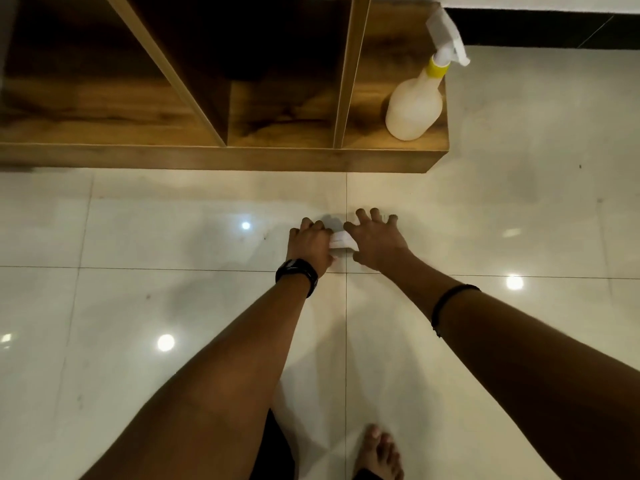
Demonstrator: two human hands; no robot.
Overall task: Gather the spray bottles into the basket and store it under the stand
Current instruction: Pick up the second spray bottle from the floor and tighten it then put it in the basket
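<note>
A translucent white spray bottle (415, 105) with a yellow collar and white trigger stands upright on the right end of the wooden stand's base (242, 159). Both my arms stretch forward over the floor, well in front of the stand. My left hand (310, 244), with a black watch on the wrist, curls around a small white object (341, 241); what it is I cannot tell. My right hand (377, 239) is right beside it with fingers spread, its thumb near the white object. No basket is in view.
The stand has slanted and upright wooden dividers (348, 74) forming dark open compartments. Glossy white floor tiles (156, 306) reflect ceiling lights. My bare foot (379, 453) is at the bottom edge. A dark skirting strip (540, 27) runs along the wall at the upper right.
</note>
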